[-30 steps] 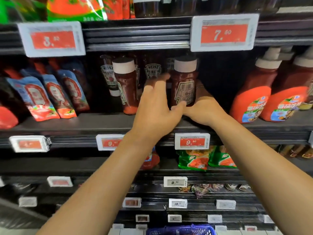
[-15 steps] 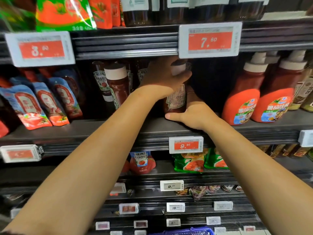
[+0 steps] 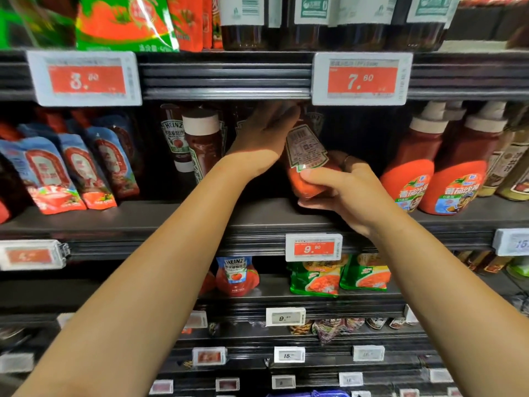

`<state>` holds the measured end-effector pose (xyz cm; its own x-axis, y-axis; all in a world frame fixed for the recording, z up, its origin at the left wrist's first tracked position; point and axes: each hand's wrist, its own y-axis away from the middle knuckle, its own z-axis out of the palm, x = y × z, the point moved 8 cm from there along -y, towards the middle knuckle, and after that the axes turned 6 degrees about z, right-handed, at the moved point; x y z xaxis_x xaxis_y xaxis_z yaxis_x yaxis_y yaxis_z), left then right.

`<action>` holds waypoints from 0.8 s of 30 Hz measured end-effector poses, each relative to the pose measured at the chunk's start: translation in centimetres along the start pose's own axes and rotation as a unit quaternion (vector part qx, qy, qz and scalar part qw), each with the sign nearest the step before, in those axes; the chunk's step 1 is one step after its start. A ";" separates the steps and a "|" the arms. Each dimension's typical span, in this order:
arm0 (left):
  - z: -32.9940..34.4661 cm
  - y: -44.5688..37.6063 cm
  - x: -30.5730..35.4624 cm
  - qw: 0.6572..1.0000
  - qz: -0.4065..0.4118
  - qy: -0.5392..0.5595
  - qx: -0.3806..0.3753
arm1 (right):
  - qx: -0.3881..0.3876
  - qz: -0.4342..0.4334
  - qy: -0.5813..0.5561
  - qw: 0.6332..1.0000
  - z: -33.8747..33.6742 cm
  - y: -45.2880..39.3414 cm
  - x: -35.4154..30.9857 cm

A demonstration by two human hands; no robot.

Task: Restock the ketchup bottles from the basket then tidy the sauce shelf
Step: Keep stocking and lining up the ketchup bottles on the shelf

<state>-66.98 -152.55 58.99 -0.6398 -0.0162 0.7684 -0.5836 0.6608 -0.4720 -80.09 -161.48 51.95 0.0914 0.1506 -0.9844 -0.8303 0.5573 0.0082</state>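
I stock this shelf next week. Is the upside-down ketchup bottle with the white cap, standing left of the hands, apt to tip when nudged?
Probably yes. The ketchup bottle looks tall and narrow and is dark with sauce nearly to its white cap, so it likely feels heavy for its size. Its smooth, glossy sides may be slippery. Neighbouring bottles behind could catch it.

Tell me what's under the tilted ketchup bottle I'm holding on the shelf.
The right hand grips the base of the tilted ketchup bottle, just above the dark shelf. Whether the base touches the shelf is hidden by the fingers.
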 end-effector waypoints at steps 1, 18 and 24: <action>0.3 0.3 -0.1 0.999 -0.009 0.039 -0.018 | 0.005 0.009 -0.008 1.000 0.0 0.1 -0.2; 3.7 1.0 -1.4 0.961 0.099 -0.250 -0.061 | 0.087 0.031 0.142 0.986 -0.9 -2.1 -5.8; 3.8 1.0 -1.7 0.964 0.090 -0.251 -0.001 | 0.128 -0.022 0.271 0.954 -0.2 -3.4 -8.3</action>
<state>-68.37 -154.75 55.60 -0.8921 -0.2619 0.3681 -0.4400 0.6881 -0.5770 -78.13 -164.78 60.09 -0.2326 -0.2837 -0.9303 -0.6652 0.7442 -0.0606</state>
